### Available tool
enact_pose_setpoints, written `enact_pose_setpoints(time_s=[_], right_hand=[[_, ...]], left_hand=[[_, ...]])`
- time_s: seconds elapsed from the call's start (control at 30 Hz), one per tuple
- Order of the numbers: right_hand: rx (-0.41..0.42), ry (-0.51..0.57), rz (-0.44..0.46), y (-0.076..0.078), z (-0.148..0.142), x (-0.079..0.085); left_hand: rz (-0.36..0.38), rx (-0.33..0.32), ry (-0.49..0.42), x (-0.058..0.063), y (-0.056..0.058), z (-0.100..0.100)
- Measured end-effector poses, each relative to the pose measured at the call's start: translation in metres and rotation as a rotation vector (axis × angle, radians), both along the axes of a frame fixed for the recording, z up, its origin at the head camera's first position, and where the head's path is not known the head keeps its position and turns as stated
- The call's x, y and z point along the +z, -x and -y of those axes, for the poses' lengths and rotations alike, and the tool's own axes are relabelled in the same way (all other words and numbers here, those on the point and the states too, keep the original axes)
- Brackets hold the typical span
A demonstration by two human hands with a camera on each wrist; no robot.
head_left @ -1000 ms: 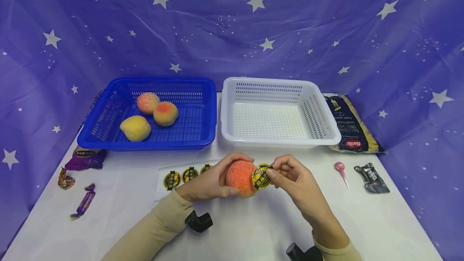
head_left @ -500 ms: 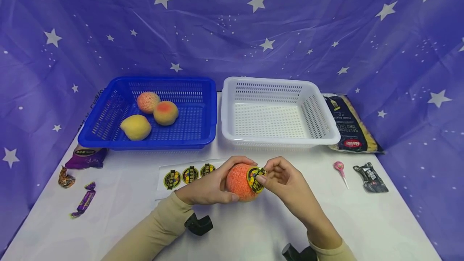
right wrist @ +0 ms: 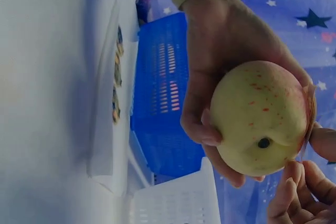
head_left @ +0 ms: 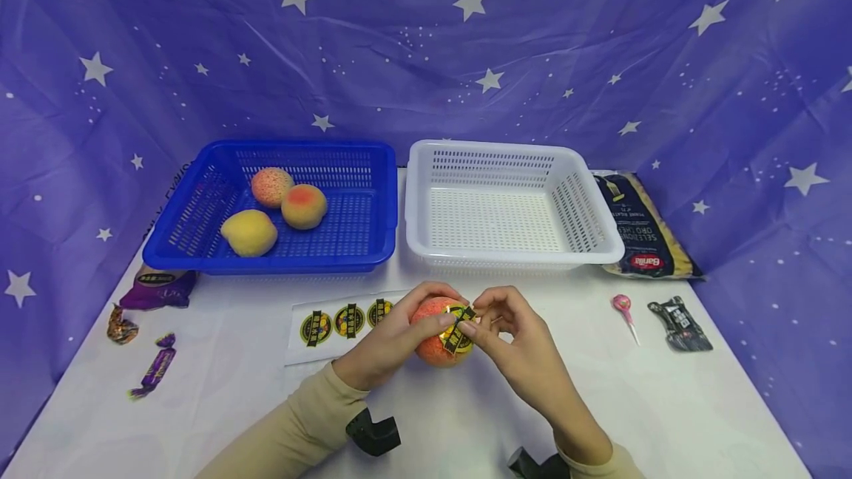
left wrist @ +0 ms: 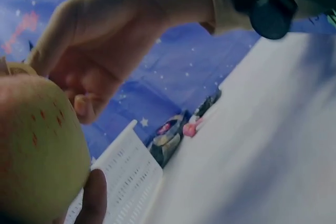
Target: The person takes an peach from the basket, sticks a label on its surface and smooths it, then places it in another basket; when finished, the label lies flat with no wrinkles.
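My left hand (head_left: pixel 393 335) holds a round red-and-yellow fruit (head_left: pixel 433 352), like an apple or peach, with its thumb pressing a round black-and-gold sticker (head_left: pixel 455 338) onto the red top. At the sticker's right edge, the thumb and finger of my right hand (head_left: pixel 522 353) pinch it. The underside of the fruit (right wrist: pixel 257 114), seen in the right wrist view, is pale yellow with red specks and a dark spot. A white sheet with several similar stickers (head_left: pixel 316 353) lies left of the hands, partly covered by the left hand.
Behind stand a blue basket (head_left: pixel 353 265) with three peach-like fruits (head_left: pixel 303 207) and a white basket (head_left: pixel 512 251). A pasta bag (head_left: pixel 642 235), lollipop (head_left: pixel 623 309) and black packet (head_left: pixel 680 324) lie right. Wrapped sweets (head_left: pixel 157 368) and a purple packet (head_left: pixel 158 290) lie left.
My right hand has moved left, bringing the sticker from the fruit's side onto its top. The left thumb has shifted from the fruit's lower edge onto the sticker.
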State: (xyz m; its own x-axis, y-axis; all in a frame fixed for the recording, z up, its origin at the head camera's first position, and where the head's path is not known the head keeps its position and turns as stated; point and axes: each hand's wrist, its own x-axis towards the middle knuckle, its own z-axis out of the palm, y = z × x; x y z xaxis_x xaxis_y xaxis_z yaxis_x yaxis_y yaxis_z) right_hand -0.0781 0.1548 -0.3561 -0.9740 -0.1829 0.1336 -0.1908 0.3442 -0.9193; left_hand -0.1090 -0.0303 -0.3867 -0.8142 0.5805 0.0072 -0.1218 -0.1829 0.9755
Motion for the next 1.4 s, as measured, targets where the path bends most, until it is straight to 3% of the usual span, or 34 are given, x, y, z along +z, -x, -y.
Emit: enact_pose_setpoints(time_s=[0.17,0.5,0.63,0.83,0.93,1.03,1.1,1.2,1.3,1.4], right_hand=[[0.039,-0.013,-0.009,0.001,0.001,-0.002],[0.187,0.106,-0.005,0.004,-0.002,-0.004],[0.208,0.135,-0.019,0.005,-0.003,-0.007],[0.171,0.101,0.056,0.004,-0.004,-0.011],[0.111,0.105,0.133,0.004,-0.004,-0.01],[0.064,0.116,0.178,0.005,-0.005,-0.008],[0.044,0.107,0.176,0.006,-0.007,-0.006],[-0.004,0.056,0.118,0.01,-0.012,-0.002],[-0.109,-0.052,-0.01,0.018,-0.024,0.001],[-0.276,-0.269,-0.172,0.03,-0.043,0.002]], left_hand=[[0.073,0.032,0.006,0.003,0.001,0.0],[0.124,-0.03,-0.055,0.007,0.002,0.001],[0.157,-0.051,-0.061,0.006,0.003,0.002],[0.191,-0.158,-0.096,0.002,0.005,0.011],[0.17,-0.241,-0.121,0.002,0.005,0.016],[0.132,-0.26,-0.099,0.006,0.004,0.019],[0.1,-0.232,-0.057,0.01,0.004,0.019],[0.047,-0.139,0.026,0.019,0.007,0.019],[-0.056,0.012,0.176,0.029,0.017,0.02],[-0.201,0.198,0.387,0.038,0.036,0.019]])
